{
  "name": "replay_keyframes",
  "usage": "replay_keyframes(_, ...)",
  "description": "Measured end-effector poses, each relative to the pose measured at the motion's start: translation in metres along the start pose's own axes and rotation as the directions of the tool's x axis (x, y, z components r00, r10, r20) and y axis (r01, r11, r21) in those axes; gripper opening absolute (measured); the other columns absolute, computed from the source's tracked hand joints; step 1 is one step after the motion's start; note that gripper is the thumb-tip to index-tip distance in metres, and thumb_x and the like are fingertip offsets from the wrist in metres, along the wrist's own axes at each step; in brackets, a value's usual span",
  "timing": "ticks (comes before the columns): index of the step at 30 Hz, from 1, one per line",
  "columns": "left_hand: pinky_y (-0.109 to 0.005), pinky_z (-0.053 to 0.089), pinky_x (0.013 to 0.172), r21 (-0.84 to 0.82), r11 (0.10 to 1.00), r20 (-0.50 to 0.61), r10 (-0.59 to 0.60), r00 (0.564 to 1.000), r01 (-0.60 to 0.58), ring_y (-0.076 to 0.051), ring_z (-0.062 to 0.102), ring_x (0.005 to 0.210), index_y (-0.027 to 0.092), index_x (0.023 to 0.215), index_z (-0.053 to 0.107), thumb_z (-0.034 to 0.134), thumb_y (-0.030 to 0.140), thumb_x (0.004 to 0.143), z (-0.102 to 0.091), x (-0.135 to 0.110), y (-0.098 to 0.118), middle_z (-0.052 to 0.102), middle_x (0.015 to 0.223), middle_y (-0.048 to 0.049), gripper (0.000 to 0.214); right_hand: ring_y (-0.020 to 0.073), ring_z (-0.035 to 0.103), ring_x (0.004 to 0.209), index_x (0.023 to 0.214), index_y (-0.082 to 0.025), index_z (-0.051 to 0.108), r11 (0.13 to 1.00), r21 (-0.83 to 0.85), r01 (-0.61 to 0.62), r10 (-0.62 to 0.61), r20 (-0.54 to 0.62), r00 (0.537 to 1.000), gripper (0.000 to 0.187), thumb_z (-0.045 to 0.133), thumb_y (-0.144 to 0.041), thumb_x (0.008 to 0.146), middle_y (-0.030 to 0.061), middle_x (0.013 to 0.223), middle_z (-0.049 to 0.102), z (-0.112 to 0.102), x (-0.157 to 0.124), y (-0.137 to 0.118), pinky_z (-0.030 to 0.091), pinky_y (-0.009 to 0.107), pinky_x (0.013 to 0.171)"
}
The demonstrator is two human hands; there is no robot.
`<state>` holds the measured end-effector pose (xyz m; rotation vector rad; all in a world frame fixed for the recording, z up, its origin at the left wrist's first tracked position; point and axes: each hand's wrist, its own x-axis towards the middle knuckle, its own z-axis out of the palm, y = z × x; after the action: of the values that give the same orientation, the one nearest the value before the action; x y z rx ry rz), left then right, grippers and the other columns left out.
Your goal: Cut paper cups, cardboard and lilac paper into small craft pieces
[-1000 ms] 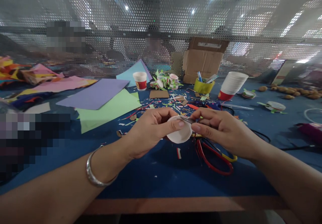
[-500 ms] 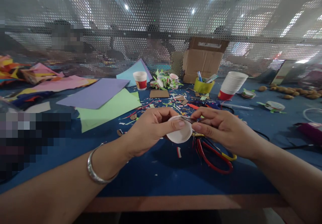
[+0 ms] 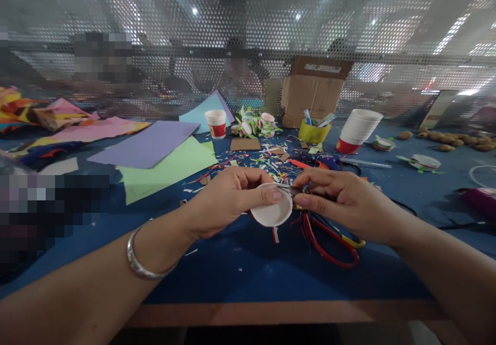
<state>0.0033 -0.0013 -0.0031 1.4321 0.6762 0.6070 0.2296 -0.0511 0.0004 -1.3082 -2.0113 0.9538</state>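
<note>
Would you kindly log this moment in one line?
left hand: holds white disc | right hand: holds metal tool at disc's rim

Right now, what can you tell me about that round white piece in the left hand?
The round white piece looks like paper: a shallow disc with a low rim, its face tilted toward the camera. The left hand pinches it above the blue table, thumb across its face. A metal tool in the right hand reaches its upper edge.

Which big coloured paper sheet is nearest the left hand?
The light green flat paper sheet: its edge comes closest to the left hand. The flat purple paper sheet overlapping it, the pink paper sheet and light blue paper sheet all are farther.
</note>
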Motion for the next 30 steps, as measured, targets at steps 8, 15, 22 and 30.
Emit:
replay_keyframes(8,-0.019,0.032,0.055,-0.055,0.998,-0.020,-0.039,0.999,0.037,-0.007,0.048,0.057,0.013,0.069,0.061,0.081,0.029,0.075,0.0007,0.0012,-0.0019,0.061,0.063,0.0020,0.026,0.0120,0.052,0.062,0.097,-0.022,0.063,0.999,0.026,0.018,-0.018,-0.024,1.000,0.022,0.064,-0.044,0.093,-0.0037,0.070,0.060,0.0024,-0.0003,0.0002,0.039,0.024,0.057)
replay_keyframes(15,-0.019,0.034,0.054,-0.093,0.991,-0.051,-0.096,0.994,0.091,-0.008,0.052,0.058,0.013,0.071,0.064,0.084,0.037,0.073,0.0006,0.0013,-0.0014,0.063,0.065,0.0008,0.031,0.0144,0.058,0.066,0.099,-0.021,0.064,0.998,-0.068,0.014,-0.019,-0.075,0.997,0.027,0.059,-0.047,0.095,-0.0004,0.075,0.066,0.0037,0.0005,-0.0009,0.043,0.025,0.060)
replay_keyframes(22,-0.018,0.042,0.054,-0.128,0.978,-0.013,-0.169,0.985,0.167,-0.009,0.057,0.057,0.012,0.071,0.066,0.087,0.035,0.069,-0.0008,0.0018,0.0016,0.067,0.066,-0.0012,0.031,0.0102,0.051,0.061,0.096,-0.022,0.064,0.994,-0.083,0.067,-0.072,-0.055,0.996,0.021,0.059,-0.042,0.097,-0.0042,0.069,0.058,0.0042,0.0011,0.0015,0.039,0.021,0.057)
replay_keyframes(30,-0.019,0.048,0.054,-0.144,0.968,0.014,-0.204,0.979,0.203,-0.010,0.062,0.058,0.013,0.072,0.068,0.088,0.036,0.068,-0.0015,0.0024,0.0031,0.066,0.065,-0.0001,0.031,0.0101,0.048,0.062,0.098,-0.023,0.065,0.989,-0.127,0.080,-0.090,-0.074,0.993,0.022,0.057,-0.043,0.098,-0.0041,0.072,0.057,0.0058,-0.0019,0.0043,0.038,0.022,0.056)
